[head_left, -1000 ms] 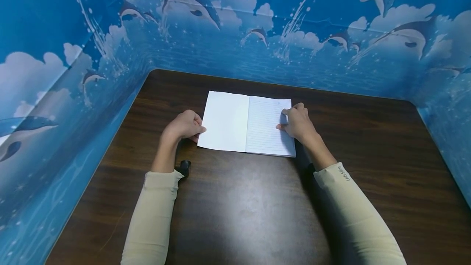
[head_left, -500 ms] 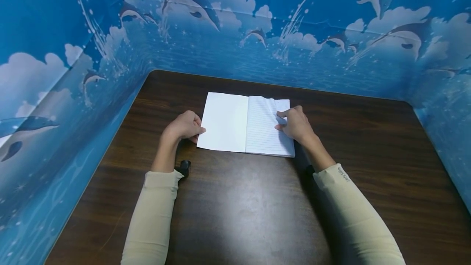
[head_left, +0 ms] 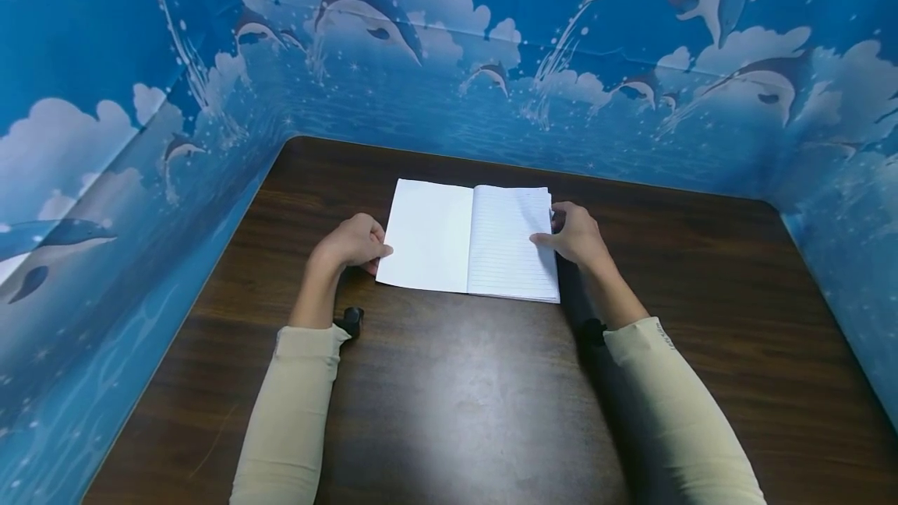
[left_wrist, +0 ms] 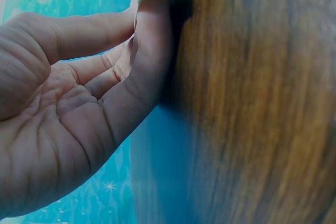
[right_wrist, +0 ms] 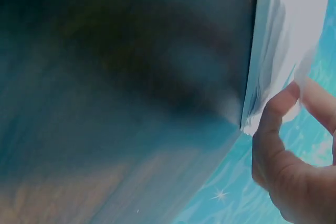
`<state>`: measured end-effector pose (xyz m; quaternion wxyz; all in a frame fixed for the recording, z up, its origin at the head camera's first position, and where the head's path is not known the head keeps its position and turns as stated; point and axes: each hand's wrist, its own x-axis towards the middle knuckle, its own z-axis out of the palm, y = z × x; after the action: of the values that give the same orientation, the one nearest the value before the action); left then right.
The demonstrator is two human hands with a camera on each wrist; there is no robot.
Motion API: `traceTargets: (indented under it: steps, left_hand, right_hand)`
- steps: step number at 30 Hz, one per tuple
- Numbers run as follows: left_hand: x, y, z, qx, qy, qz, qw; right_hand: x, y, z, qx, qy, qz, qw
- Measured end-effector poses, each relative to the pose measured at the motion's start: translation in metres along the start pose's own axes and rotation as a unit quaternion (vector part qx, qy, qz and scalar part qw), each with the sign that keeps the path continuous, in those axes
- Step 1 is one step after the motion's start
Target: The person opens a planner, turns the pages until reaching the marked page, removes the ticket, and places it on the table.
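An open notebook (head_left: 429,236) lies on the table, a blank white side at left and a lined page (head_left: 507,236) at right. My left hand (head_left: 353,241) pinches the blank side's left edge between thumb and fingers; the left wrist view shows the thumb pressing that edge against the curled forefinger. At the opposite edge, my right hand (head_left: 578,236) has its thumb over the lined page and its fingers beneath. In the right wrist view, thumb and fingertip pinch a thin sheet edge, lifted from the stack of pages (right_wrist: 270,40) below.
The brown wood-grain table (head_left: 463,396) spreads all around the notebook. A blue sheet printed with dolphins and clouds (head_left: 435,100) walls off its back and sides. Small black devices (head_left: 353,321) are worn at both wrists.
The right page's top corner buckled under my right fingers, then came flat again. My right fingers have shifted from on top of the page to its edge and under it. My left hand stayed put.
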<state>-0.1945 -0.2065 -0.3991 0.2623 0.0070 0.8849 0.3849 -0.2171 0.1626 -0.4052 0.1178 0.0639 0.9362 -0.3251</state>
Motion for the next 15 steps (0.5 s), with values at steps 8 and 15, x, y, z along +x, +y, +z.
traceTargets:
  steps: [8, 15]
  left_hand:
    - [0.0, -0.001, 0.0, 0.004, 0.0, 0.011, 0.9999]
    - [0.0, -0.001, 0.001, 0.014, 0.007, 0.014, 0.9998]
  right_hand:
    - [-0.003, 0.007, -0.015, 0.1, -0.012, 0.068, 0.9926]
    - [-0.01, -0.001, -0.026, 0.118, -0.023, 0.045, 0.9917]
